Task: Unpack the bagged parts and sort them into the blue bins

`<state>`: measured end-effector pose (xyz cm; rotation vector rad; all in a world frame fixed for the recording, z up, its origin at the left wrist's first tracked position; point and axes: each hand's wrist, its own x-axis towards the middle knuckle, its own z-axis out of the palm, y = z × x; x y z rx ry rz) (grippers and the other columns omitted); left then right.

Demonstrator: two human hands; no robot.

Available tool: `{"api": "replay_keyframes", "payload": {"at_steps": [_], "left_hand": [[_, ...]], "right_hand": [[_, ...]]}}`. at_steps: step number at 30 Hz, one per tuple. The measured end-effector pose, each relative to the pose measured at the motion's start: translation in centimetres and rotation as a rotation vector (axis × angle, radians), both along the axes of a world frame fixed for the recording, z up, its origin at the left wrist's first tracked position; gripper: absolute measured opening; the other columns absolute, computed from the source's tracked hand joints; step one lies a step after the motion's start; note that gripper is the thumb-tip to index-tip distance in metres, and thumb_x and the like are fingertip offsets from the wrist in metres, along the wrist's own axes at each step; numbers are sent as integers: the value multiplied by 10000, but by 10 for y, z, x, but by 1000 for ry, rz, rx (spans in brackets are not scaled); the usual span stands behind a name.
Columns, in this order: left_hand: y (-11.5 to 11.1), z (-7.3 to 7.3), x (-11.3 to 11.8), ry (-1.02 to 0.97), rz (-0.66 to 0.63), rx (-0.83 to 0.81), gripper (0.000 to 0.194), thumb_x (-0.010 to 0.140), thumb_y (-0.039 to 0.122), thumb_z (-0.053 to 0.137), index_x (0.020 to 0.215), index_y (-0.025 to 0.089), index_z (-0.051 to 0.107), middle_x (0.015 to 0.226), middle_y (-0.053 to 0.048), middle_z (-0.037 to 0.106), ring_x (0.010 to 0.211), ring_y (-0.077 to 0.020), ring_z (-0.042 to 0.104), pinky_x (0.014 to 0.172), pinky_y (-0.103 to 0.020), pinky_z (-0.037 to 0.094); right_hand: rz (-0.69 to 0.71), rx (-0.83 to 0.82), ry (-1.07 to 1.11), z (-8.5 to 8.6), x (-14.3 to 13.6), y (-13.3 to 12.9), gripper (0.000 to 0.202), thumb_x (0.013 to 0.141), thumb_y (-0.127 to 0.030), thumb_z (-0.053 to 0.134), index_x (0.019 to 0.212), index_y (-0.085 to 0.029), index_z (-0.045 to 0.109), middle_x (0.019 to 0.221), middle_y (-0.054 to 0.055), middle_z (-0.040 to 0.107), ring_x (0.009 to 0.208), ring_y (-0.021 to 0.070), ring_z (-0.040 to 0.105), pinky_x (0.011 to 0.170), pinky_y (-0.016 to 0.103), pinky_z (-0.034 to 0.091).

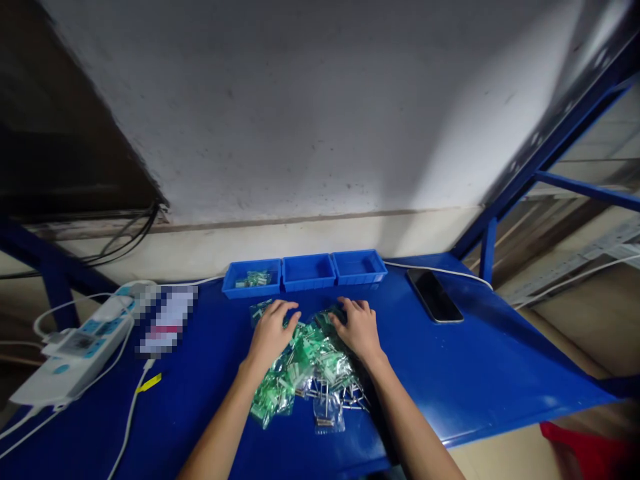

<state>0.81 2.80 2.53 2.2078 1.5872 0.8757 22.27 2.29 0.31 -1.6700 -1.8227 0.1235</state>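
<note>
A pile of small clear plastic bags with green pieces (310, 350) lies on the blue table, between and under my hands. Thin metal, screw-like pieces (350, 395) show at its near right side, beside a clear bag with brownish metal parts (325, 417). My left hand (273, 328) rests at the pile's left edge, fingers spread and thumb apart. At the far right of the pile, my right hand (359, 328) touches the bags with its fingers apart and slightly bent. Neither hand visibly grips anything.
Three blue bins (309, 283) stand in a row behind the pile; the left one holds some small bags (254, 278). A dark phone (435, 295) lies right. On the left are a white power strip (75, 367), cables and a phone with a blurred screen (167, 320). A wall rises behind.
</note>
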Motion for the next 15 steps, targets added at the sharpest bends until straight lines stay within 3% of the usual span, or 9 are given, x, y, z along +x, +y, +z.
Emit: {"api": "replay_keyframes", "payload": {"at_steps": [3, 8, 12, 15], "left_hand": [[-7, -4, 7, -28, -71, -42, 221, 900, 326, 448, 1008, 221, 611, 991, -59, 628, 890, -215, 598, 777, -329, 472], [-18, -3, 6, -38, -105, -91, 216, 918, 312, 419, 977, 216, 603, 953, -45, 625, 854, -194, 600, 755, -318, 475], [-22, 4, 11, -34, -121, -102, 224, 926, 306, 403, 1002, 225, 597, 970, -44, 622, 861, -188, 597, 755, -312, 471], [-36, 19, 19, -30, -178, -120, 227, 922, 293, 405, 1008, 232, 605, 964, -45, 618, 896, -200, 578, 777, -330, 458]], "right_hand": [[3, -26, -25, -4, -2, 3, 381, 752, -247, 639, 1129, -237, 580, 871, 89, 660, 907, 275, 482, 738, 363, 355], [-30, -143, 43, 2, 1, 7, 467, 782, -60, 458, 1238, -148, 498, 873, 62, 641, 852, 215, 507, 779, 307, 375], [-90, -153, -12, 10, 0, 3, 364, 863, -258, 473, 1199, -128, 519, 950, 103, 642, 897, 248, 526, 795, 333, 381], [-66, -241, -118, 11, -4, 0, 502, 821, -413, 557, 1234, -133, 499, 985, 135, 644, 939, 294, 536, 779, 361, 381]]}}
